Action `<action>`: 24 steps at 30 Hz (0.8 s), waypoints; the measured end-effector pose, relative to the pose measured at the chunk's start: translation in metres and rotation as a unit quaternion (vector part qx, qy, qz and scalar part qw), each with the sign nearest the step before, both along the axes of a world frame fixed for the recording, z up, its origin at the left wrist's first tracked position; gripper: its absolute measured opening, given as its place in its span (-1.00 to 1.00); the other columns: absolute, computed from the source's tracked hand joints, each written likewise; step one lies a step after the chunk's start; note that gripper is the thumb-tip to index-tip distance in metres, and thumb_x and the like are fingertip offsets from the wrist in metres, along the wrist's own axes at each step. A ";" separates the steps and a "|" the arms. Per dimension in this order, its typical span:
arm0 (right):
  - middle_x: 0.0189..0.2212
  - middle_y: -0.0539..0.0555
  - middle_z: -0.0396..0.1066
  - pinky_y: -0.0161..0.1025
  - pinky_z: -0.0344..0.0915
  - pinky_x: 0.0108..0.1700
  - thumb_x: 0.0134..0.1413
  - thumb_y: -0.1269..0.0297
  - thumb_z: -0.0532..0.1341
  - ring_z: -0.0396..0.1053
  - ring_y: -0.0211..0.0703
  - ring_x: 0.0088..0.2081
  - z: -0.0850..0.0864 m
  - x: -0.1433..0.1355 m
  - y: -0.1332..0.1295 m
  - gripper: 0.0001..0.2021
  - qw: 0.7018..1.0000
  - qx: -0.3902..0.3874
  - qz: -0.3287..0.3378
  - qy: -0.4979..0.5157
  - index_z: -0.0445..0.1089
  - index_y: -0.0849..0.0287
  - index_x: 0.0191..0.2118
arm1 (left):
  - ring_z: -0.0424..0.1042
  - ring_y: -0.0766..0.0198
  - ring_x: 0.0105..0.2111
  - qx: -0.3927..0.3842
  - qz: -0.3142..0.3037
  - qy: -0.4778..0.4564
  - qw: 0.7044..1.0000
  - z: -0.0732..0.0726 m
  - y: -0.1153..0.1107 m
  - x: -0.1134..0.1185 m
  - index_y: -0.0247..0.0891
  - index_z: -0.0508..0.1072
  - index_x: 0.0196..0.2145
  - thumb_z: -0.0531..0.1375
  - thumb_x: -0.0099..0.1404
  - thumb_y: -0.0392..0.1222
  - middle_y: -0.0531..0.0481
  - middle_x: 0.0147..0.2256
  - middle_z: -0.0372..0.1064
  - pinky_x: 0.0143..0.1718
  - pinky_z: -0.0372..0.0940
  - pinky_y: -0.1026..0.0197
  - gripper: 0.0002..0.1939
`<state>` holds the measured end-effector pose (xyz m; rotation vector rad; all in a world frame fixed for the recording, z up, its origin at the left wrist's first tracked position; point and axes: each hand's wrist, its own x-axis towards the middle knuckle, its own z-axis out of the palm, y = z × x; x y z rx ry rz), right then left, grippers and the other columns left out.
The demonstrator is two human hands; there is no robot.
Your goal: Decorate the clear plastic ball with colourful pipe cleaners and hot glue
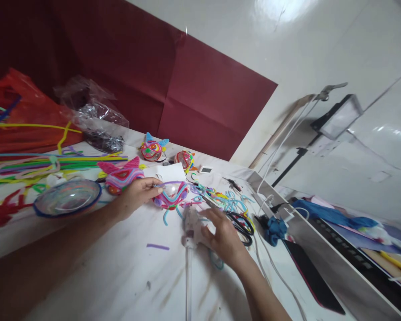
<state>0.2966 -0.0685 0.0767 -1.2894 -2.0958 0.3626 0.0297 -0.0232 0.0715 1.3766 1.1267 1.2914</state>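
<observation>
My left hand pinches the rim of a craft piece, a clear plastic shell trimmed with pink, purple and blue pipe cleaners. To its right, my right hand is at the handle of a white hot glue gun, thumb and fingers loosely about it. A long glue stick runs out of the gun's back toward me. Black-handled scissors lie beside my right hand, partly hidden. A pink eared craft piece sits just behind my left hand. One purple strip lies in front.
Two finished-looking craft heads stand at the back. Pipe cleaners and a clear bowl are on the left. Pipe-cleaner scraps, a white cable and a black phone-like slab lie right.
</observation>
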 end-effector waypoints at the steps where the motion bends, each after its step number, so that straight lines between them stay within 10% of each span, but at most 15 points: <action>1: -0.14 0.15 0.52 -0.09 0.36 -0.03 0.13 0.32 0.20 0.47 -0.01 -0.12 0.005 -0.007 0.003 -0.77 1.000 -0.009 -0.001 0.023 0.51 0.13 -0.11 | 0.37 0.25 -0.48 -0.007 -0.004 -0.006 1.000 0.001 -0.001 0.001 -0.30 0.52 -0.32 0.41 -0.04 0.05 0.03 -0.50 0.44 -0.45 0.22 0.26 -0.58; 9: -0.58 -0.10 0.32 -0.29 0.15 -0.47 -0.03 0.01 0.34 0.23 -0.25 -0.54 -0.005 -0.056 0.037 -0.70 0.957 -0.110 -0.011 0.267 0.35 0.12 -0.38 | 0.36 0.28 -0.51 -0.006 -0.009 0.007 1.000 0.003 -0.003 0.006 -0.25 0.50 -0.36 0.38 -0.09 0.09 0.11 -0.54 0.42 -0.49 0.21 0.30 -0.58; 24: -0.58 -0.13 0.31 -0.28 0.13 -0.43 -0.07 0.13 0.31 0.27 -0.21 -0.52 -0.005 -0.058 0.045 -0.82 0.973 -0.050 -0.019 0.223 0.37 0.07 -0.35 | 0.38 0.30 -0.51 -0.049 -0.018 0.010 0.999 0.001 -0.002 0.010 -0.27 0.50 -0.34 0.36 -0.10 -0.03 0.12 -0.56 0.44 -0.47 0.21 0.31 -0.63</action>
